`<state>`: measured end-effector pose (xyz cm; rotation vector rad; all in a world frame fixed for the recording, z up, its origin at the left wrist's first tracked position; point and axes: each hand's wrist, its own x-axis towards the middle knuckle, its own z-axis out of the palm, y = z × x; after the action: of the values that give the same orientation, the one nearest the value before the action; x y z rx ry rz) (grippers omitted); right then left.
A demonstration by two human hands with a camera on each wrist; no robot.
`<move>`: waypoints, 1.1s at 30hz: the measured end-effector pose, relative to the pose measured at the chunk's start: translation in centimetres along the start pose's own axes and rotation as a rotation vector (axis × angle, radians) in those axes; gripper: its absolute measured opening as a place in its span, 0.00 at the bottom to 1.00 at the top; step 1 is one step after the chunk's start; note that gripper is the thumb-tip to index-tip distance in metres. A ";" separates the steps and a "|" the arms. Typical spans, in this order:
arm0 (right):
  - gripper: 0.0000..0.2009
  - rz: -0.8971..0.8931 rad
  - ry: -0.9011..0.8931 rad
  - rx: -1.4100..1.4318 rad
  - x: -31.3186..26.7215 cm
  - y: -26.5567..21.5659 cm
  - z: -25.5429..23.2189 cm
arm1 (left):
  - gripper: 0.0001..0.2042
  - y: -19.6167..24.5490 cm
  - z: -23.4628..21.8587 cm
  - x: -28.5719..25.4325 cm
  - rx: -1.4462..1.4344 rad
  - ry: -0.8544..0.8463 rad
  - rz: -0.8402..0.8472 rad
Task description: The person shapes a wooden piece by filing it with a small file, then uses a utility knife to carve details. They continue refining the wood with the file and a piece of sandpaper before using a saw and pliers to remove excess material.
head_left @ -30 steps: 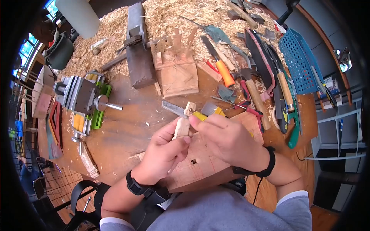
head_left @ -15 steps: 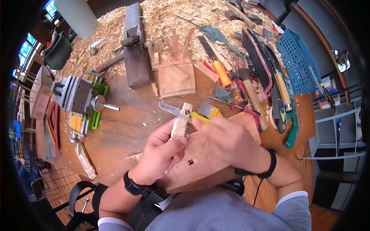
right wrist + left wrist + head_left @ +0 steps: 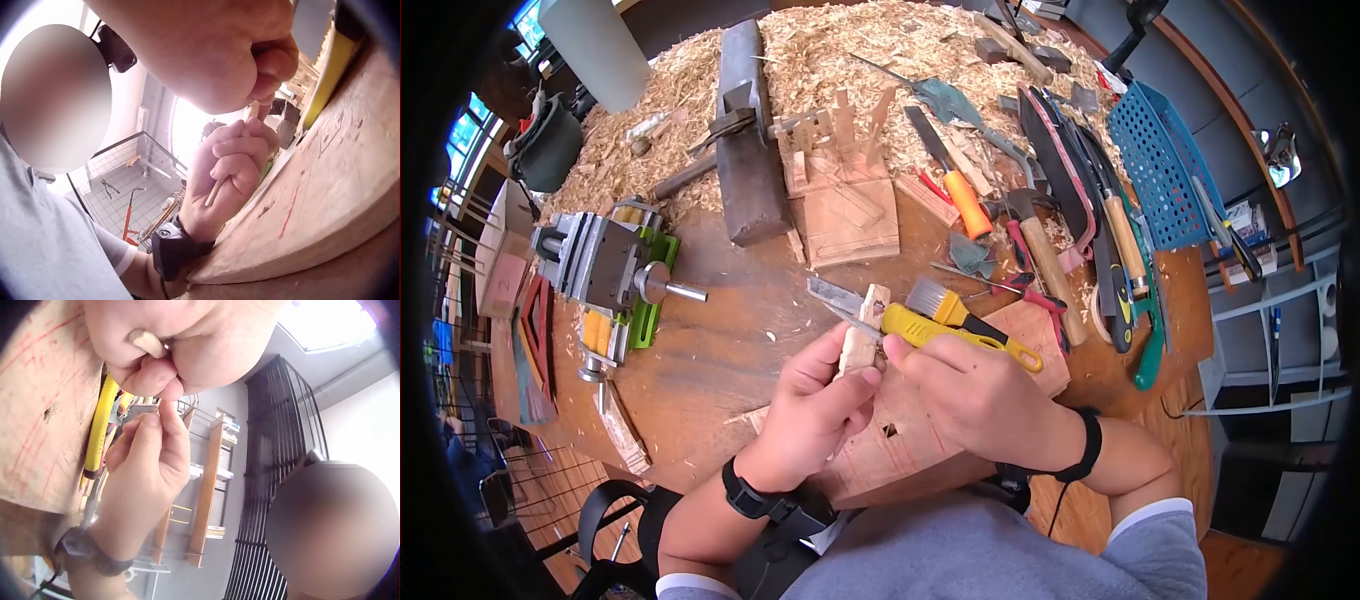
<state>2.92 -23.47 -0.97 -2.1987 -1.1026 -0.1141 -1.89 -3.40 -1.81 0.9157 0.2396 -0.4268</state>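
My left hand grips a small carved piece of pale wood, its upper end pointing up past the fingers. In the left wrist view, the wood's lower end pokes out of the curled fingers. My right hand pinches a thin metal blade that crosses the wood; the fingertips hide its rear end. Right behind them, a yellow utility knife lies with its wide blade out to the left. Both hands are over a wooden board with red lines and a square hole.
A brush lies beside the knife. Hammers, files and saws crowd the right, near a blue basket. A metal vise stands left. Behind are a dark beam-like block, a wooden model base and heaped shavings.
My right hand has drawn down and back along the wood, so more of the yellow knife shows. The left hand keeps its grip, with the wood slightly more tilted. The whole view has shifted a little.
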 end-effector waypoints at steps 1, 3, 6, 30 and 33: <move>0.26 -0.002 0.012 -0.003 0.3 0.0 -0.3 | 0.27 0.0 0.0 0.0 0.001 -0.001 -0.006; 0.26 0.050 0.033 0.020 1.1 0.7 -0.5 | 0.27 0.1 0.2 0.0 0.017 0.011 0.018; 0.27 0.046 0.056 0.042 0.7 0.2 0.3 | 0.27 -0.2 -0.1 0.2 0.008 0.040 0.028; 0.24 -0.011 0.066 0.013 0.3 -0.6 0.3 | 0.21 -0.3 -1.1 0.4 -0.188 -0.010 0.051; 0.23 -0.011 -0.010 0.034 -0.6 -0.9 0.6 | 0.22 -0.5 -1.0 0.5 -0.213 -0.006 0.044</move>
<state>1.73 -23.16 -1.14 -2.1658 -1.1144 -0.0890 -1.71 -2.99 -2.93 0.7092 0.2536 -0.3555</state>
